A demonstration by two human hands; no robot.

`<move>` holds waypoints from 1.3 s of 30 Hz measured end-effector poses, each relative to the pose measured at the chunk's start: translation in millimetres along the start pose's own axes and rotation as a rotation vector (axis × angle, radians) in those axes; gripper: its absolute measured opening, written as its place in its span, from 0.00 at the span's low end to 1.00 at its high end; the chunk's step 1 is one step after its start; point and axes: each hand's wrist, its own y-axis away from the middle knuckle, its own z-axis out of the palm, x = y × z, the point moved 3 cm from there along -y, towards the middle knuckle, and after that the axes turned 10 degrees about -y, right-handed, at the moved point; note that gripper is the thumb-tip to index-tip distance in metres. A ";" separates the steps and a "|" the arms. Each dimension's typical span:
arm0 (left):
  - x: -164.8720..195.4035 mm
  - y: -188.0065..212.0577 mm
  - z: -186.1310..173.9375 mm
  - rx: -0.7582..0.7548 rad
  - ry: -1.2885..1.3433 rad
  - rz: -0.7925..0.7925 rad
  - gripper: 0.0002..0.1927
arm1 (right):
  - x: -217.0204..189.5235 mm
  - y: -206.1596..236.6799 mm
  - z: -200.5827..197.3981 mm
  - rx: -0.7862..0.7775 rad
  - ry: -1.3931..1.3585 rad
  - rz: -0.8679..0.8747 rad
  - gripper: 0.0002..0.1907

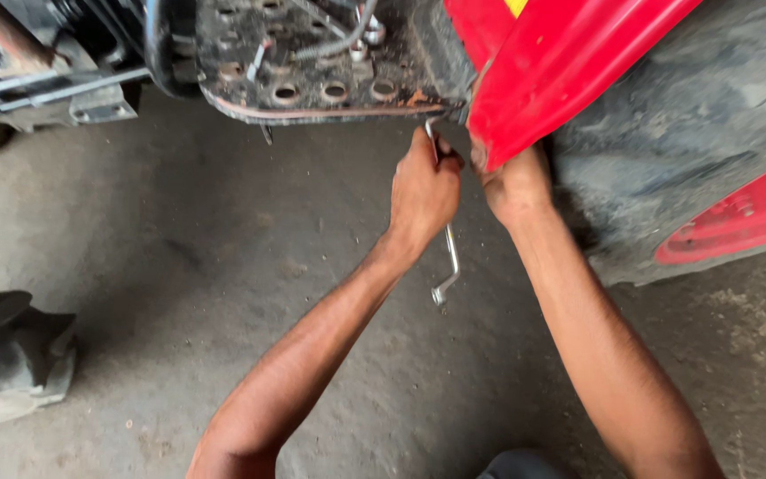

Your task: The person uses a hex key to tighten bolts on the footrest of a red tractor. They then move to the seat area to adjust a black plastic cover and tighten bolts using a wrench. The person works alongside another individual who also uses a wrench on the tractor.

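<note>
Wrench [448, 257] upright, top end at red fender [560, 71] edge; left hand [425, 191] fisted around it; right hand [514, 184] grip unclear

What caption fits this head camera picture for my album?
Left hand grips a bent metal wrench under a red fender; right hand reaches beneath it beside a big tyre.

Right hand [514, 184]: fingers hidden behind the lower edge of the red fender [560, 71], at about 1 o'clock from centre; what they touch cannot be told. Wrench [448, 257]: its middle is covered by the left hand [425, 191]; its upper end, at 12 o'clock, meets the footplate [312, 62] where the fastener is too small to make out. Tyre [693, 133]: cut off at 3 o'clock. Dark object [6, 350]: cut off at 9 o'clock, kind unclear.
</note>
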 end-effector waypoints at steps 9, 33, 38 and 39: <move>-7.0 1.3 -0.5 -0.078 -0.033 -0.041 0.08 | 5.8 1.4 -10.0 0.014 0.047 0.028 0.05; -20.5 2.1 2.9 -0.035 -0.157 0.076 0.07 | 7.1 6.0 -3.4 -0.066 -0.031 0.044 0.06; -9.9 13.9 -9.1 0.165 -0.106 0.263 0.06 | 0.9 14.5 9.0 0.006 0.009 0.107 0.07; -6.4 13.2 -11.8 0.184 -0.112 0.272 0.06 | 1.8 19.4 14.8 -0.020 0.024 0.081 0.05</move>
